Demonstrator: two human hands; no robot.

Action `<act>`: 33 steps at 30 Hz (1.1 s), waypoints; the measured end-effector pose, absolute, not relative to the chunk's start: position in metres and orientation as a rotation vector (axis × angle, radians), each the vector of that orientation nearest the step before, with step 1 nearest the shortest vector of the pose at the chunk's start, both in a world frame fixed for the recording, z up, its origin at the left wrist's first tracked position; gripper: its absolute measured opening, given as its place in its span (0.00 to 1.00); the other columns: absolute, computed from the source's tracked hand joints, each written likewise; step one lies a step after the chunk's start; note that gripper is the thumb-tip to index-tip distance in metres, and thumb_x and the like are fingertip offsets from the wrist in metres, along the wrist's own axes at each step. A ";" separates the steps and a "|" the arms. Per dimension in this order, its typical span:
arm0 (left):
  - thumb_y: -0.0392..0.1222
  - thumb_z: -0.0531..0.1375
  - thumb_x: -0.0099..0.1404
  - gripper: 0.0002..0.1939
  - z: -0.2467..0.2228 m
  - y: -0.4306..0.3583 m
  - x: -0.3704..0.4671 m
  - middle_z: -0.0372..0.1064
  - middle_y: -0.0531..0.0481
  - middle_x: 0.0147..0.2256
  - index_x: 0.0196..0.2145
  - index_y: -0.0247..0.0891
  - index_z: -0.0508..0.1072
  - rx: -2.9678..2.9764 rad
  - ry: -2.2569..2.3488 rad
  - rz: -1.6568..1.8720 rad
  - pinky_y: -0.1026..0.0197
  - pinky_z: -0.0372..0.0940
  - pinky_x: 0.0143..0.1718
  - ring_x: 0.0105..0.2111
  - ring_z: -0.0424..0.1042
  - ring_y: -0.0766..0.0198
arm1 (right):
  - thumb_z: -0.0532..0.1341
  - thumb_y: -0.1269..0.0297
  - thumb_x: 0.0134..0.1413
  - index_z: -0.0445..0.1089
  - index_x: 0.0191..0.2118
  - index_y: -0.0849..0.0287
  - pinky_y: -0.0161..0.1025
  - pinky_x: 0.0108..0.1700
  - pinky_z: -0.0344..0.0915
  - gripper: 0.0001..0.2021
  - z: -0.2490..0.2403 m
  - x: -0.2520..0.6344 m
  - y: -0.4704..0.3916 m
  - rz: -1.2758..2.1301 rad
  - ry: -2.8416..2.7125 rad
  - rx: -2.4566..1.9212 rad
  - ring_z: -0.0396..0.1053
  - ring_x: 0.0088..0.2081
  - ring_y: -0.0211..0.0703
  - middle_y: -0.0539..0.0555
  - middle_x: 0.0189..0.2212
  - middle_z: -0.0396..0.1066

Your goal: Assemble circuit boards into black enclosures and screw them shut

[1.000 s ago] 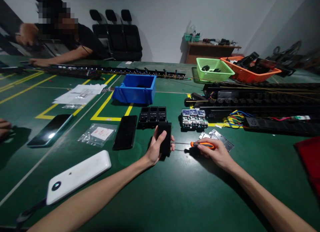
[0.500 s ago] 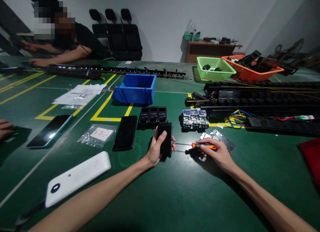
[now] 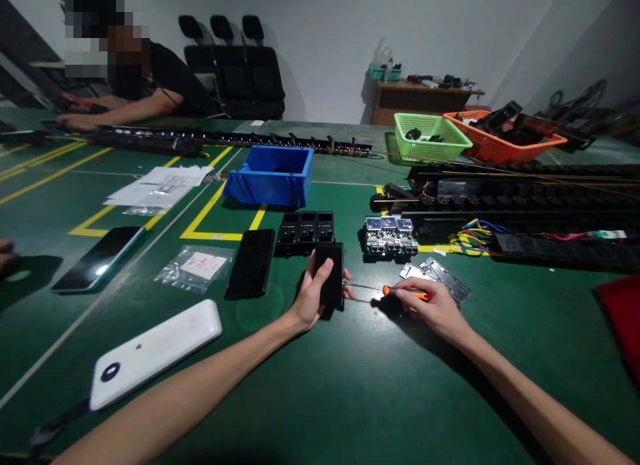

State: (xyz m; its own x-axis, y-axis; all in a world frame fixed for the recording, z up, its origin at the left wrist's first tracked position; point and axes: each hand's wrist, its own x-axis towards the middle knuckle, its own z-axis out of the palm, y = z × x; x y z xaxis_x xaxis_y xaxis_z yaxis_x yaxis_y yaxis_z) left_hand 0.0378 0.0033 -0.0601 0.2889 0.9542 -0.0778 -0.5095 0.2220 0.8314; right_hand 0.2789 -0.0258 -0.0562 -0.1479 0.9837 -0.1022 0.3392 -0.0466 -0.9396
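Left hand [image 3: 309, 301] grasps a black box [image 3: 332, 277]: thumb laid flat on the top face, other fingers wrapped underneath, tips poking out past the box's right edge. Box sits between thumb and fingers, out in front of the person, near the middle of the green bench [image 3: 345, 398]. Its long axis runs away from the person, nearly straight ahead.

Right hand [image 3: 434, 305] grips a screwdriver [image 3: 411, 293] by the handle, thumb and fingers pinched around it. Shaft points left at the box's right side, long axis running crosswise, roughly square to the box. Tip ends close by the left fingertips; contact unclear.

Box: matte, dark, plain rectangular slab. Screwdriver: orange-and-black handle, thin straight metal shaft.

Just beyond the box, a row of three black housings [image 3: 306, 233], boxy, plastic-looking. Right of those, circuit boards [image 3: 390, 238] with shiny square tops. Thin grey plates [image 3: 453, 283], flat and rectangular, lie just beyond the right hand. Black phone [image 3: 251, 265], glossy, left of the box.
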 end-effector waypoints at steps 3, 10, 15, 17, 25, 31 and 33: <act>0.56 0.59 0.64 0.19 -0.061 0.003 0.037 0.70 0.49 0.32 0.39 0.36 0.65 0.805 0.672 1.126 0.61 0.67 0.26 0.24 0.75 0.62 | 0.64 0.54 0.54 0.76 0.36 0.60 0.33 0.23 0.56 0.14 -0.055 0.279 -0.026 1.141 -1.580 -1.421 0.60 0.21 0.34 0.49 0.22 0.67; 0.54 0.57 0.66 0.17 -0.064 0.003 0.037 0.70 0.50 0.32 0.40 0.37 0.64 0.841 0.667 1.121 0.61 0.67 0.27 0.24 0.74 0.63 | 0.65 0.55 0.52 0.76 0.35 0.60 0.34 0.24 0.58 0.13 -0.056 0.279 -0.026 1.128 -1.558 -1.406 0.62 0.21 0.35 0.50 0.23 0.69; 0.54 0.58 0.65 0.17 -0.063 0.004 0.038 0.70 0.49 0.31 0.39 0.35 0.65 0.823 0.652 1.129 0.60 0.67 0.28 0.24 0.75 0.62 | 0.65 0.54 0.52 0.75 0.34 0.60 0.33 0.23 0.58 0.13 -0.053 0.277 -0.027 1.205 -1.454 -1.397 0.62 0.21 0.34 0.49 0.22 0.68; 0.55 0.57 0.65 0.18 -0.061 0.004 0.039 0.71 0.48 0.32 0.38 0.34 0.66 0.815 0.658 1.128 0.59 0.68 0.29 0.25 0.76 0.60 | 0.62 0.52 0.55 0.74 0.36 0.60 0.32 0.23 0.59 0.14 -0.051 0.276 -0.027 1.294 -1.346 -1.326 0.63 0.22 0.35 0.49 0.22 0.68; 0.54 0.57 0.66 0.18 -0.061 0.002 0.038 0.71 0.47 0.33 0.40 0.35 0.65 0.826 0.677 1.120 0.58 0.69 0.30 0.28 0.78 0.57 | 0.60 0.49 0.57 0.71 0.35 0.60 0.30 0.19 0.57 0.16 -0.048 0.276 -0.027 1.390 -1.311 -1.440 0.62 0.18 0.34 0.48 0.18 0.68; 0.56 0.58 0.64 0.19 -0.061 0.002 0.037 0.72 0.49 0.31 0.40 0.36 0.65 0.829 0.675 1.119 0.60 0.68 0.28 0.25 0.76 0.61 | 0.61 0.50 0.56 0.72 0.33 0.61 0.31 0.19 0.51 0.16 -0.048 0.281 -0.025 1.270 -1.540 -1.488 0.56 0.17 0.32 0.45 0.15 0.60; 0.56 0.59 0.64 0.19 -0.061 0.002 0.037 0.71 0.51 0.30 0.40 0.37 0.64 0.825 0.673 1.113 0.61 0.67 0.27 0.23 0.74 0.63 | 0.62 0.51 0.55 0.72 0.35 0.61 0.32 0.21 0.53 0.15 -0.048 0.283 -0.025 1.229 -1.586 -1.456 0.58 0.19 0.34 0.46 0.17 0.62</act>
